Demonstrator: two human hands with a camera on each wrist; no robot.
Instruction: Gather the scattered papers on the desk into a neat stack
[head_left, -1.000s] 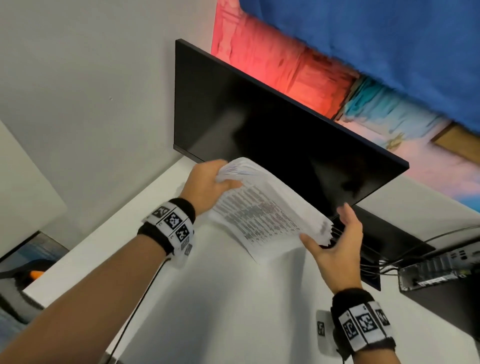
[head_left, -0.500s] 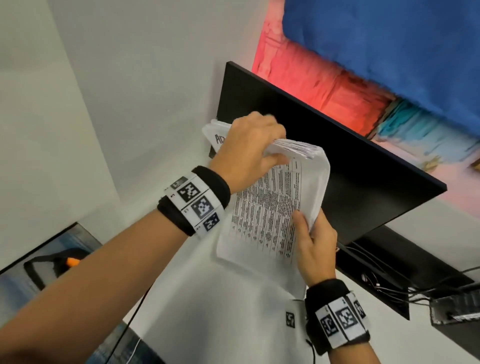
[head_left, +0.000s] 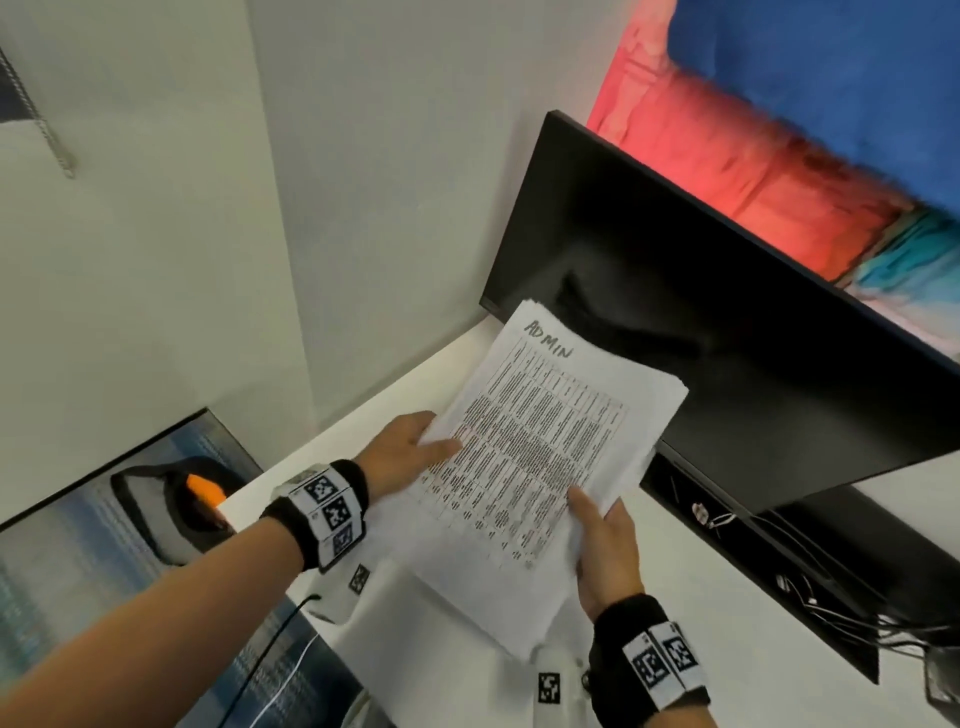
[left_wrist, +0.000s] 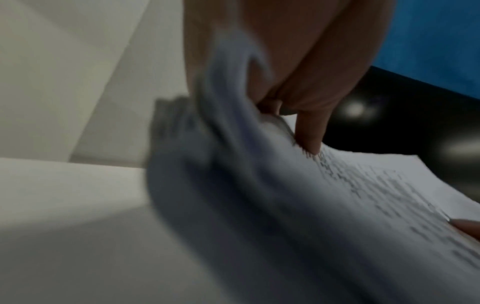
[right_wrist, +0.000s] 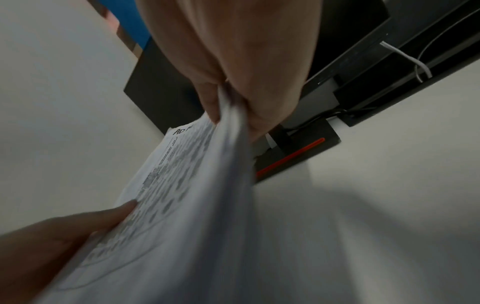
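A stack of printed papers (head_left: 535, 447), its top sheet marked "ADMIN" by hand, is held above the white desk (head_left: 675, 597) in front of the monitor. My left hand (head_left: 410, 452) grips the stack's left edge, thumb lying on the top sheet. My right hand (head_left: 602, 540) holds its right lower edge, thumb on top and fingers underneath. In the left wrist view the papers (left_wrist: 311, 195) bend under the left hand (left_wrist: 280, 82). The right wrist view shows the right hand (right_wrist: 228, 92) pinching the sheet edges (right_wrist: 194, 185).
A black monitor (head_left: 727, 332) stands right behind the papers, with a black bar and cables (head_left: 810, 587) under it at the right. Left of the desk edge a dark object with an orange part (head_left: 202, 493) lies lower down. The wall (head_left: 363, 182) closes the left.
The stack has turned from being held upright, with my left hand over its top edge, to lying flatter with the "ADMIN" sheet up. My left hand has shifted to the left edge.
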